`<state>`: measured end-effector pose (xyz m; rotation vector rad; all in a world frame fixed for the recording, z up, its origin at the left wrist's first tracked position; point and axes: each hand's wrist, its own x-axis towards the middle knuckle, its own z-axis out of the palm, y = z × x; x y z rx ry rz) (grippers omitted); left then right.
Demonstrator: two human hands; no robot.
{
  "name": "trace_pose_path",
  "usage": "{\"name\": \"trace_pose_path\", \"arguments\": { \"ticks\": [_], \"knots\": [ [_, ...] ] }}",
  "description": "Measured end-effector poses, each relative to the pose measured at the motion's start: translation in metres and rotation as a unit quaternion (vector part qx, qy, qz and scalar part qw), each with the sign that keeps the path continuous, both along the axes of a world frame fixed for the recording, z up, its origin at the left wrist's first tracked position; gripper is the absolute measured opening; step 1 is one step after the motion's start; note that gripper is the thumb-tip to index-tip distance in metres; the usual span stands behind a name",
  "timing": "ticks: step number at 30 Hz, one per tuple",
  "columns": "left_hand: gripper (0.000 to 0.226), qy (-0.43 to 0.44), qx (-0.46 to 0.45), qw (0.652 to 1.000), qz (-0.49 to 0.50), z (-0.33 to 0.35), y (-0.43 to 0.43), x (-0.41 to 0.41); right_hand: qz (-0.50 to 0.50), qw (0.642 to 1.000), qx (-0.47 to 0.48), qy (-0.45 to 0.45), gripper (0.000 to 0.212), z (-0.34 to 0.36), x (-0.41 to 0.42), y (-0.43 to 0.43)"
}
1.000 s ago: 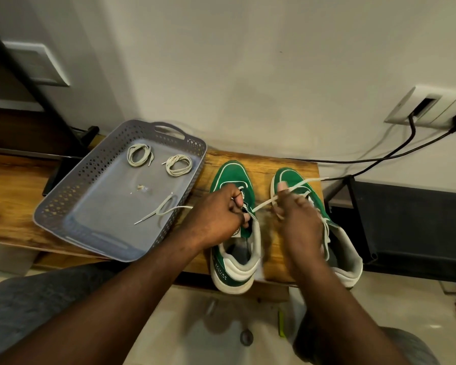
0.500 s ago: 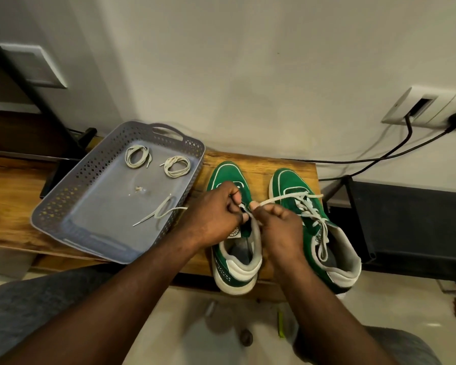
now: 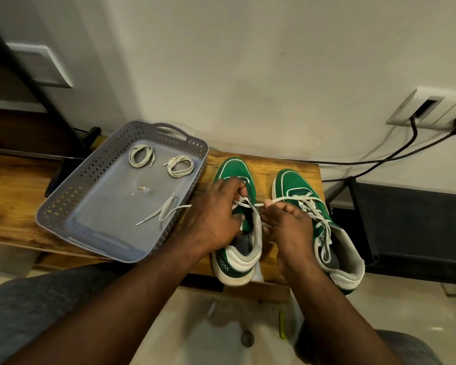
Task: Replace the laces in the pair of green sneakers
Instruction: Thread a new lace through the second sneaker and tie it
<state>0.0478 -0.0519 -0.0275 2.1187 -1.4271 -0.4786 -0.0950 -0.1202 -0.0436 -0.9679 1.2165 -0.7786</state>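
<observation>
A grey perforated tray [image 3: 71, 185] sits on the wooden bench [image 3: 16, 196], with the left green sneaker [image 3: 234, 169] and the laced right green sneaker [image 3: 295, 184] side by side just beside it. Over the left one, the left hand [image 3: 213, 219] and right hand [image 3: 287, 227], fingers curled, each pinch its white lace [image 3: 284, 199]

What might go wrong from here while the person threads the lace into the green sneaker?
The white flat lace, pinched by the left hand and right hand, crosses the lacing of the second green sneaker; it may snag there.
Both heels reach the front edge of the wooden bench; a hard pull may tip the green sneaker between the hands off.
A loose white lace touches the wall of the grey perforated tray; the left forearm may sweep it out.
</observation>
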Motion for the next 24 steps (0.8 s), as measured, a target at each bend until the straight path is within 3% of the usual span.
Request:
{"name": "trace_pose_path", "arguments": {
  "ticks": [2, 5, 9, 14, 21, 24],
  "knots": [
    [0.053, -0.041, 0.013, 0.999, 0.009, -0.001, 0.0, 0.006, -0.03, 0.999, 0.019, 0.008, 0.014, -0.004, 0.003, 0.002],
    [0.045, 0.002, 0.047, 0.999, 0.016, -0.002, -0.001, 0.011, -0.041, 0.998, 0.04, 0.009, 0.015, -0.006, 0.006, -0.002],
    [0.024, 0.051, 0.06, 0.995, 0.053, 0.002, -0.001, 0.015, 0.019, 1.0, 0.004, 0.024, 0.016, -0.008, 0.006, -0.001],
    [0.034, 0.091, 0.103, 0.983, 0.118, 0.007, -0.004, 0.026, 0.004, 0.999, -0.01, 0.053, 0.02, -0.011, 0.006, 0.001],
    [0.031, 0.042, 0.13, 0.978, 0.161, 0.006, -0.007, 0.028, -0.068, 0.995, 0.002, 0.067, 0.021, -0.011, 0.009, 0.007],
    [0.034, 0.064, 0.152, 0.974, 0.158, 0.003, -0.006, 0.029, -0.065, 0.994, -0.016, 0.083, 0.018, -0.012, 0.009, 0.007]
  ]
}}
